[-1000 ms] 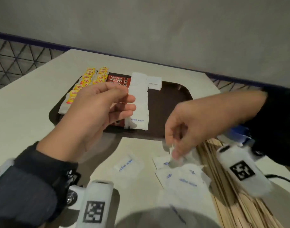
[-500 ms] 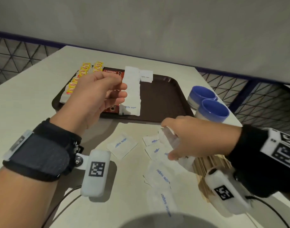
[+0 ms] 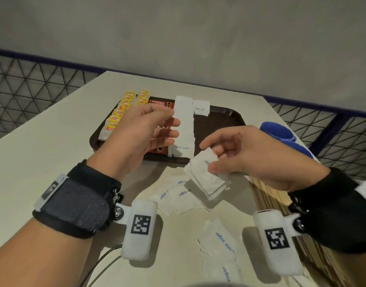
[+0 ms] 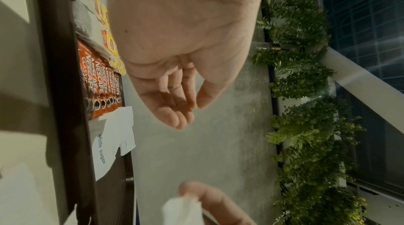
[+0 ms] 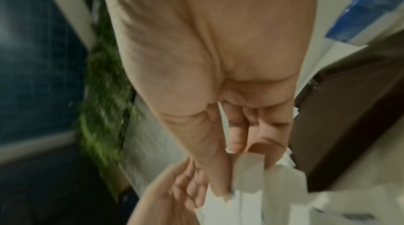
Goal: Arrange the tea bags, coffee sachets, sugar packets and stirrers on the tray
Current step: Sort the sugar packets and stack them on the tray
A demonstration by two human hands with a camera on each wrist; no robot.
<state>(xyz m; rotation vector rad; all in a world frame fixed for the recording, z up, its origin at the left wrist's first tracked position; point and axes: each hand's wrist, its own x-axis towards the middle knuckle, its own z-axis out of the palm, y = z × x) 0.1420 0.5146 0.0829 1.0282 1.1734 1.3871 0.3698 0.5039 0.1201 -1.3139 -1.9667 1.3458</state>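
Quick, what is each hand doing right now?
Left hand: open, fingers relaxed, holding nothing.
Right hand: pinching a small bunch of white paper sugar packets.

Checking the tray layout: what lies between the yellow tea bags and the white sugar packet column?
The red Nescafe coffee sachets, partly hidden by the left hand, shown in the head view.

Grey wall [image 3: 178, 38], beige table [image 3: 43, 162], mesh railing [image 3: 28, 88]
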